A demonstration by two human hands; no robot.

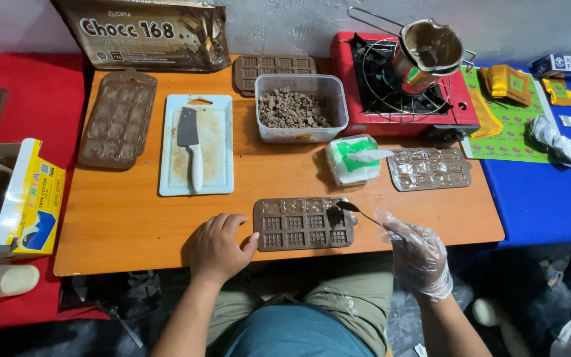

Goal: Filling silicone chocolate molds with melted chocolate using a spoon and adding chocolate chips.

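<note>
The brown chocolate mould [303, 223] lies flat near the front edge of the wooden table [133, 225]; the bare left hand [219, 248] rests at its 9 o'clock side, fingers loosely curled, thumb touching the mould edge, holding nothing; the gloved right hand [419, 256], at the mould's 4 o'clock, is closed around a spoon [358, 210] whose bowl is over the mould's right cells; at 12 o'clock stand a plastic tub of chocolate pieces [301, 108] and a red stove [401, 92]; at 10 o'clock a cutting board with a knife [191, 147]

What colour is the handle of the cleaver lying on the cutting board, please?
White; the cleaver has a grey blade, seen clearly in the head view.
</note>
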